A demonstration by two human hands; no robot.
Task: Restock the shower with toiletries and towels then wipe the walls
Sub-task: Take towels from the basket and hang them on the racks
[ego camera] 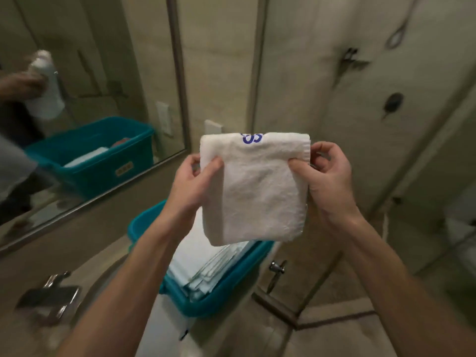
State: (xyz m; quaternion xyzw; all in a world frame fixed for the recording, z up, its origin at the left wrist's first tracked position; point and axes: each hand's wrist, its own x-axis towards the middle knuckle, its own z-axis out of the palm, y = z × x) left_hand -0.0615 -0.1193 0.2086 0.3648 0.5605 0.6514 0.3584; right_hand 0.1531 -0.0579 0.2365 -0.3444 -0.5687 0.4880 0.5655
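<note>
I hold a folded white towel [255,189] with blue lettering at its top edge, up in front of me. My left hand [190,181] pinches its left edge and my right hand [327,176] pinches its right edge. The towel hangs above a teal bin [213,302] that holds a stack of folded pale cloths [203,266]. Behind the towel stands the glass shower enclosure [360,112] with its dark wall fittings.
A framed mirror [90,99] on the left reflects the teal bin and a person's arm with a white cloth. A chrome faucet [51,297] sits at the lower left on the counter. A chrome shower door handle [277,271] is right of the bin.
</note>
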